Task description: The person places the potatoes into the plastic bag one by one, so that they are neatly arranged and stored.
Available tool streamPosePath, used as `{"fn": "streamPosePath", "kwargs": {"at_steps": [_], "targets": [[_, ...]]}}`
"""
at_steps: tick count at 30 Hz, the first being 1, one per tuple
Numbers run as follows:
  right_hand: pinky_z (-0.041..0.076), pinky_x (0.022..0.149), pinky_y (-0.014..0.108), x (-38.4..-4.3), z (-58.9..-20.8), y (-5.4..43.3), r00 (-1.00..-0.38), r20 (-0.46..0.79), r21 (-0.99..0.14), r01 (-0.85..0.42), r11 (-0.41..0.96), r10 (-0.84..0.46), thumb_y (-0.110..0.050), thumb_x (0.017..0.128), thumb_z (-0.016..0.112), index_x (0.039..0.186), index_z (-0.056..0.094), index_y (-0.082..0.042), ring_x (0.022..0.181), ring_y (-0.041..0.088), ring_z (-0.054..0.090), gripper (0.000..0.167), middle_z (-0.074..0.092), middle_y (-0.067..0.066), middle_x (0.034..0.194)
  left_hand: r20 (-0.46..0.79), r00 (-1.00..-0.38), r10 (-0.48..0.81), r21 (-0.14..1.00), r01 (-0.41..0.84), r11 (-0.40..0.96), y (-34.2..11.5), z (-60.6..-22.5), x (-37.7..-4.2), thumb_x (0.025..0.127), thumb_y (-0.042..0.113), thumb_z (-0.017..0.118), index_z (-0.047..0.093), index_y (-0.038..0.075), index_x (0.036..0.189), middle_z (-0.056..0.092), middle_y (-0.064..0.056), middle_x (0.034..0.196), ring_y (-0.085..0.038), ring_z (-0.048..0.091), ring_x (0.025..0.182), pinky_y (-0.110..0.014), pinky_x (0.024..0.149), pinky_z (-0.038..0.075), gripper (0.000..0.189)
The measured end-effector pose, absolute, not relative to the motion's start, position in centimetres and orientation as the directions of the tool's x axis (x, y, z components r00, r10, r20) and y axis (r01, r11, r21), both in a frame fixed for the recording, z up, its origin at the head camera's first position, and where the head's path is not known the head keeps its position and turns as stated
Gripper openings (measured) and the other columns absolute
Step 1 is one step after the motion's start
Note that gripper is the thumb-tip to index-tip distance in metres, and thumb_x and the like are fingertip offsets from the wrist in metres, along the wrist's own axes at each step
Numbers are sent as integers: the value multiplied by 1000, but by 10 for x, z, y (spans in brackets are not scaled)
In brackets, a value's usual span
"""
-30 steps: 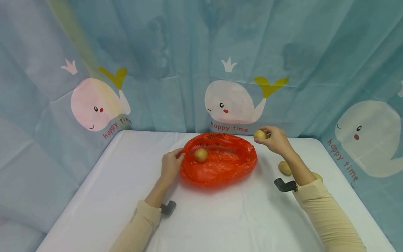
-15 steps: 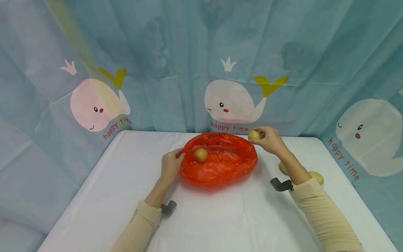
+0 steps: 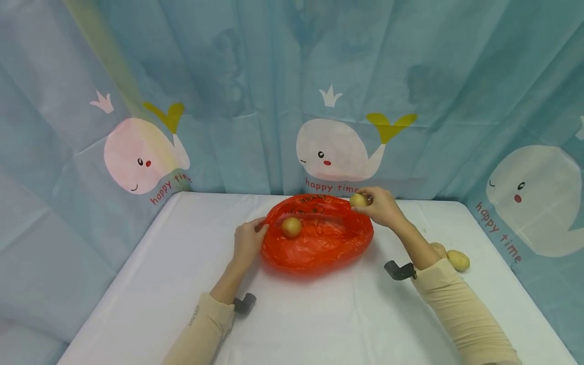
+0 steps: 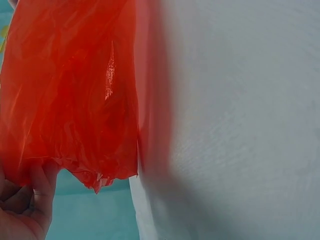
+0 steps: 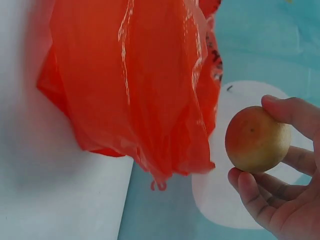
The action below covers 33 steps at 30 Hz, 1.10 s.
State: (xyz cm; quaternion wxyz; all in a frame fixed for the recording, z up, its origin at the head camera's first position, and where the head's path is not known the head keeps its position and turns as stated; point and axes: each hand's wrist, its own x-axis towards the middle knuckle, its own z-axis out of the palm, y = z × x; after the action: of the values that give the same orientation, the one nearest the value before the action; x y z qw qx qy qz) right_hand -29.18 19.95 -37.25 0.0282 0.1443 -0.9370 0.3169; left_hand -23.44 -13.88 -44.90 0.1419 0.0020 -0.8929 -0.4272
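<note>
Right hand (image 3: 380, 207) holds 1 potato (image 3: 358, 199) in curled fingertips, above the far right rim of the red plastic bag (image 3: 319, 238); the right wrist view shows this potato just beside the bag's edge, not touching it. Left hand (image 3: 248, 241) pinches the bag's left edge, holding it up. 1 more potato (image 3: 291, 227) sits inside the bag, left of centre. 2 potatoes (image 3: 458, 260) lie on the white table (image 3: 319, 314) to the right, partly behind the right forearm.

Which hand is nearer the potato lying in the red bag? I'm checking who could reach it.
Left. The left hand grips the bag's rim beside that potato; the right hand is across the red bag.
</note>
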Motion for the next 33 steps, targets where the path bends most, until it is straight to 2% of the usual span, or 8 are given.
{"fn": "streamPosePath", "kwargs": {"at_steps": [8, 12, 19, 28, 33], "targets": [[55, 72, 35, -291, -384, 185, -942, 135, -576, -328, 748, -308, -21, 82, 78, 117, 66, -2, 91, 29, 57, 42, 63, 16, 104, 228, -966, -122, 772, 102, 627, -138, -452, -234, 94, 15, 64, 65, 2, 125, 69, -16, 121, -31, 67, 110, -41, 91, 56, 34], [54, 72, 33, -291, -389, 178, -939, 129, -586, -331, 740, -318, -21, 82, 78, 117, 65, -2, 90, 28, 57, 42, 63, 16, 105, 225, -967, -123, 771, 100, 629, -138, -454, -234, 94, 15, 64, 65, 2, 126, 70, -16, 120, -31, 68, 108, -41, 90, 57, 34], [55, 79, 38, -292, -393, 164, -928, 114, -576, -353, 738, -355, -20, 83, 78, 121, 64, 0, 96, 29, 56, 45, 63, 18, 114, 245, -961, -126, 766, 113, 633, -138, -453, -234, 94, 14, 65, 66, 2, 124, 70, -16, 119, -31, 68, 109, -41, 90, 57, 33], [54, 77, 34, -296, -398, 147, -925, 78, -573, -347, 743, -372, -23, 81, 79, 121, 64, -2, 93, 26, 55, 47, 62, 15, 109, 263, -957, -126, 755, 123, 645, -139, -453, -235, 93, 14, 65, 67, 2, 123, 71, -16, 117, -31, 68, 108, -41, 90, 57, 32], [50, 72, 31, -298, -401, 141, -909, 104, -550, -391, 738, -404, -22, 80, 80, 117, 66, -2, 88, 25, 55, 44, 63, 14, 101, 266, -957, -115, 755, 133, 642, -138, -451, -236, 93, 14, 65, 67, 2, 123, 71, -16, 117, -31, 68, 108, -41, 91, 57, 32]]}}
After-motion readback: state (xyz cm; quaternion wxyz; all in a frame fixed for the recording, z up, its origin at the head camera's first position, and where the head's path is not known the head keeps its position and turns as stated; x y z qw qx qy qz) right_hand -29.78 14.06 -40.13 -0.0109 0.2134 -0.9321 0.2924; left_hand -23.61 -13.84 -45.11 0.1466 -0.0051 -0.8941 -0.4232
